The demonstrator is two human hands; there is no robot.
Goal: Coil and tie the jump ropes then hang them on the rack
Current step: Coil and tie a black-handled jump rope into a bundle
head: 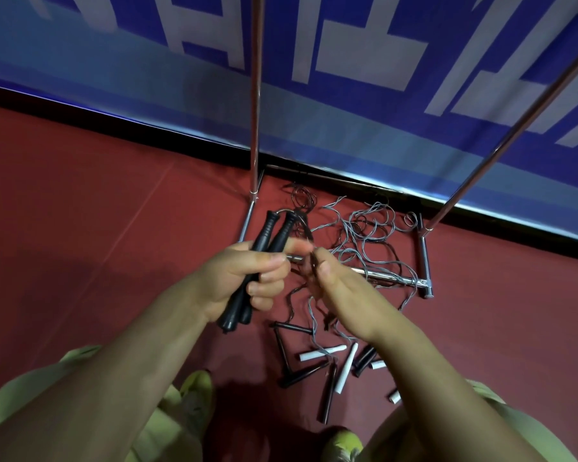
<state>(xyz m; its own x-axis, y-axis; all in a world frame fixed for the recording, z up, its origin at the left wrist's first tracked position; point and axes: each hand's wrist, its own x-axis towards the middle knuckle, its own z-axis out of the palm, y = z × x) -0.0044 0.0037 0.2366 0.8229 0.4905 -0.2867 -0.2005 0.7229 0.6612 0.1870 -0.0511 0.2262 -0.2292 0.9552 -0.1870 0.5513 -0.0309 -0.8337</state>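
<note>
My left hand (247, 278) grips two black jump-rope handles (271, 235) side by side, their tips pointing up and away. Their dark cord (306, 228) loops from the handle tips over to my right hand (341, 288), which pinches it between thumb and fingertips just right of the left hand. Below the hands, a tangle of grey and dark ropes (367, 235) lies on the red floor inside the base of the chrome rack (424, 258). Loose black handles (294, 328) and white handles (321, 353) lie near my feet.
The rack's two chrome uprights (255, 95) rise in front of a blue and white banner (347, 78) on the wall. My yellow-green shoes (197, 388) and trouser legs are at the bottom. Red floor (80, 195) stretches to the left.
</note>
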